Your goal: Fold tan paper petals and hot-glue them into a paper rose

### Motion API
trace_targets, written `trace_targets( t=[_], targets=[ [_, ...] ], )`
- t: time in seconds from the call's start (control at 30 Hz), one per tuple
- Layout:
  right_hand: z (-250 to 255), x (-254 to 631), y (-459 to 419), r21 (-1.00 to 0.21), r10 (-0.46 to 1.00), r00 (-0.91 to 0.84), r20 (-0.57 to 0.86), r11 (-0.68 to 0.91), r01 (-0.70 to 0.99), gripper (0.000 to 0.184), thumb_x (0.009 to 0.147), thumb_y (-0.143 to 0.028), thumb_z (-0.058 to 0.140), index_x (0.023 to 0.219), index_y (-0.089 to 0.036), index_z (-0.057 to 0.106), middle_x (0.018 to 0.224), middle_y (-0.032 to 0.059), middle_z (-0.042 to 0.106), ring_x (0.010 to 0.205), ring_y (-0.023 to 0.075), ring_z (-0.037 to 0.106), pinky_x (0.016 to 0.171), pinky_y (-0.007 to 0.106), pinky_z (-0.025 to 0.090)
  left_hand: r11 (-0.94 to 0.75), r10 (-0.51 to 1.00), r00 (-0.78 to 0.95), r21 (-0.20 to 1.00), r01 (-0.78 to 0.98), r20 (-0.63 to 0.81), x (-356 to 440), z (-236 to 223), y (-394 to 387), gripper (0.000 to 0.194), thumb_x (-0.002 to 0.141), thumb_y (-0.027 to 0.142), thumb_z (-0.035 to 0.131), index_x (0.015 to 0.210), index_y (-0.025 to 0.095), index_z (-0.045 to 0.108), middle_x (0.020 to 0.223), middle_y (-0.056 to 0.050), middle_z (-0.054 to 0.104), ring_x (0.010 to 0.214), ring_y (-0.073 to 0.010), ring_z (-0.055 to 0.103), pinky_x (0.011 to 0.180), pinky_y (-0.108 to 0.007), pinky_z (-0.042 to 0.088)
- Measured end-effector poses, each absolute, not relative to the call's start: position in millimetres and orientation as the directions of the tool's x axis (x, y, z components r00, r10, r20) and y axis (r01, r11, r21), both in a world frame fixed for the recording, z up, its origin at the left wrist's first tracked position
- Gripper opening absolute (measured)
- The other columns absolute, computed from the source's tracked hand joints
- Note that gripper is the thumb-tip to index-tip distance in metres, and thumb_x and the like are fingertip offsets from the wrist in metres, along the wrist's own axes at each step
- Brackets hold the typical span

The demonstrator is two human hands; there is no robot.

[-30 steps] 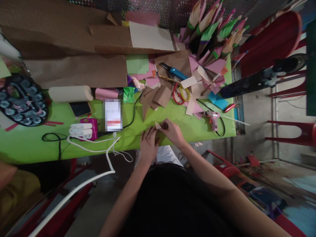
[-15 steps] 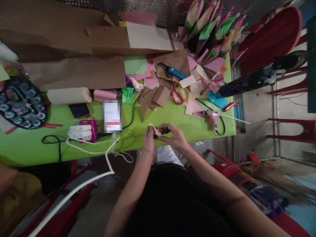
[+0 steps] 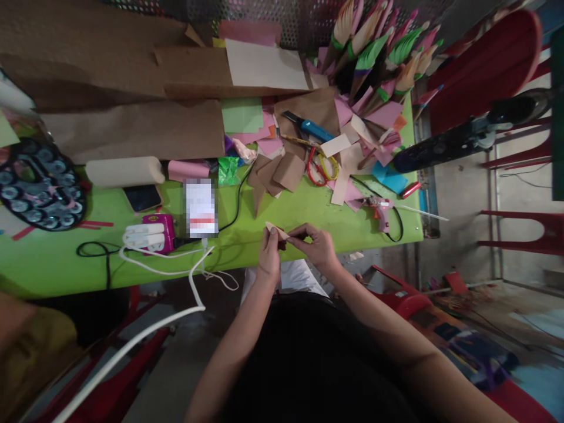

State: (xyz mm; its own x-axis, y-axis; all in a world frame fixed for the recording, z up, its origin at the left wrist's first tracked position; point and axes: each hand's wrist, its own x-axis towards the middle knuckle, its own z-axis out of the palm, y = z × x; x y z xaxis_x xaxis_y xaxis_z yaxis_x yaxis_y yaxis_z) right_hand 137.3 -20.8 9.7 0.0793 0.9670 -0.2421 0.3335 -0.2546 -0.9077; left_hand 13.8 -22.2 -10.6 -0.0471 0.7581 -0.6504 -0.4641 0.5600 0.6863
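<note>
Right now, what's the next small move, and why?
Probably slide the right hand along the edge of the small tan paper to press it while the left hand holds steady: the left thumb lies on the paper, the right fingertips are at its right end, and its tip stands pointed.

Bare forearms slant inward, left hand and right hand close together, both hands pinching with bent fingers.
</note>
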Motion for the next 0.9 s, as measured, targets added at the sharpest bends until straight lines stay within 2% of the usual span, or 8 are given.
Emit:
trace_targets(
  t=[0.13,0.27,0.47,0.6,0.77,0.9],
  targets=[
    [6,139,-22,-0.913,0.945,0.068,-0.319,-0.326,0.243,0.027,0.075,-0.047,0.075,0.077,-0.02,0.069,0.069,0.0018,0.07,0.063,0.0157,0.062,0.061,0.027,0.051,0.497,0.844,-0.089,0.834,-0.24,-0.529,10,-9,-23,0.048,0.081,0.069,0.059,0.079,0.022,0.052,0.072,0.002,0.05,0.069,-0.0141,0.047,0.067,-0.027,0.041],
    [5,140,-21,-0.915,0.938,0.009,-0.347,-0.34,0.219,0.03,0.077,-0.049,0.072,0.085,-0.02,0.069,0.074,0.0022,0.07,0.066,0.0157,0.063,0.063,0.027,0.05,0.464,0.875,-0.118,0.883,-0.071,-0.469,7,-10,-25,0.046,0.086,0.068,0.052,0.082,0.023,0.049,0.077,0.0,0.052,0.075,-0.0169,0.05,0.074,-0.03,0.042],
    [5,140,-20,-0.843,0.927,0.001,-0.375,-0.342,0.416,0.033,0.08,-0.053,0.065,0.074,-0.021,0.067,0.065,0.0003,0.068,0.06,0.0148,0.059,0.058,0.026,0.043,0.438,0.89,-0.098,0.894,-0.089,-0.446,8,-9,-25,0.039,0.088,0.06,0.057,0.076,0.023,0.049,0.071,0.001,0.053,0.069,-0.0155,0.049,0.071,-0.028,0.042],
    [2,140,-20,-0.843,0.932,0.023,-0.363,-0.339,0.418,0.034,0.082,-0.053,0.062,0.073,-0.021,0.065,0.066,0.0,0.067,0.06,0.0143,0.057,0.057,0.026,0.042,0.465,0.881,-0.044,0.878,-0.111,-0.472,6,-6,-18,0.037,0.088,0.056,0.059,0.075,0.022,0.053,0.068,0.002,0.053,0.066,-0.014,0.049,0.068,-0.026,0.042],
    [-2,140,-14,-0.848,0.932,0.023,-0.361,-0.338,0.409,0.033,0.082,-0.052,0.061,0.074,-0.021,0.067,0.068,0.0004,0.068,0.062,0.0154,0.058,0.059,0.026,0.042,0.5,0.865,0.02,0.858,-0.118,-0.502,1,-8,-10,0.037,0.083,0.056,0.064,0.089,0.02,0.063,0.072,0.001,0.058,0.067,-0.0144,0.053,0.066,-0.026,0.043],
    [-6,138,-7,-0.859,0.944,0.02,-0.33,-0.309,0.408,0.028,0.083,-0.047,0.061,0.074,-0.022,0.069,0.07,0.0006,0.07,0.065,0.0164,0.06,0.062,0.027,0.044,0.534,0.844,0.007,0.839,-0.107,-0.537,-2,-11,-7,0.039,0.081,0.058,0.065,0.084,0.019,0.062,0.072,0.001,0.059,0.067,-0.0149,0.054,0.066,-0.027,0.043]
  ],
)
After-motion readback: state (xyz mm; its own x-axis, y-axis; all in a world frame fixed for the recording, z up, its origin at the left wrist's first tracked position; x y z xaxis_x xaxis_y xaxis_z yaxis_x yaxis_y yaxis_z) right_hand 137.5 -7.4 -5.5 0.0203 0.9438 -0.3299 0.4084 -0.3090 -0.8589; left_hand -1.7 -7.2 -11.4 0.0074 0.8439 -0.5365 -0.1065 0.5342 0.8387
